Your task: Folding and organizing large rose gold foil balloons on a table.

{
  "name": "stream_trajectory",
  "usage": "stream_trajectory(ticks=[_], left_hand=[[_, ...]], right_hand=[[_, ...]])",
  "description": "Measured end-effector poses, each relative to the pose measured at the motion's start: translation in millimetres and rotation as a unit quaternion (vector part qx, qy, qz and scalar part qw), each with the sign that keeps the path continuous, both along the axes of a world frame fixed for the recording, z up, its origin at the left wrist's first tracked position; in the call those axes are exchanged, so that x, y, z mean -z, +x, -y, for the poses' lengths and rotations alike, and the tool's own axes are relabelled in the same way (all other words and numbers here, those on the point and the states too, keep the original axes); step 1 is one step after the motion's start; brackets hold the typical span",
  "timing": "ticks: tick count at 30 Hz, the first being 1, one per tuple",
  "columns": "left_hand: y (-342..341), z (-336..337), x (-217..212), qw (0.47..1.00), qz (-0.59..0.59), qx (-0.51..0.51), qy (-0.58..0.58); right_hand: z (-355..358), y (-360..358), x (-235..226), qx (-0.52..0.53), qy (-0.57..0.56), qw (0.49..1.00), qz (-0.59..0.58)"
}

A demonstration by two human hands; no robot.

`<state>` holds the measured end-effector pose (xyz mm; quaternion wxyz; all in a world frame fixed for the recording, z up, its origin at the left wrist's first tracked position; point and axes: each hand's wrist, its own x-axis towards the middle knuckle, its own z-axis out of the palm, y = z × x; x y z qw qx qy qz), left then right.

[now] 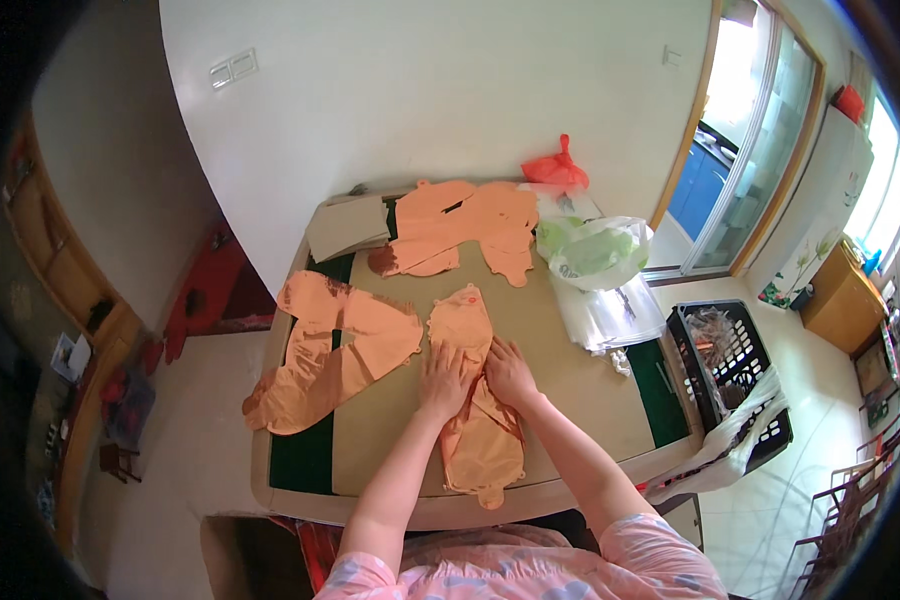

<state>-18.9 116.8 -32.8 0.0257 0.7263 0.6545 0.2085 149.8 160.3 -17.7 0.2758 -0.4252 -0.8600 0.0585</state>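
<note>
The orange balloon (flat, uninflated) lies lengthwise away from the person, both hands spread flat on it.

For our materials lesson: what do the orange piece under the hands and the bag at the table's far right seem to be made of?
Orange piece: probably thin plastic film or foil, like a deflated balloon; it lies flat, smooth and faintly glossy, with a cut-out outline. Both hands, left and right, press flat on it. Bag: thin translucent plastic, crinkled, green showing through.

Orange balloon, beige table
</note>
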Motion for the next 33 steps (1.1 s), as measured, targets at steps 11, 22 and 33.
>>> stream_trajectory(ticks=[11, 22, 33], left_hand=[[-1.4, 6.1, -19.7, 0.997, -0.036, 0.016, -0.065], [-10.8, 1.5, 12.5, 0.997, 0.069, -0.016, 0.045], [-17.0, 50.9, -19.0, 0.996, -0.040, 0.034, -0.071]], right_hand=[[-8.1, 3.5, 0.9, 0.028, -0.067, 0.997, -0.027], [2.0, -1.5, -1.0, -0.005, -0.039, 0.999, 0.026], [-5.2, 0.6, -0.6, 0.004, -0.013, 1.000, 0.006]])
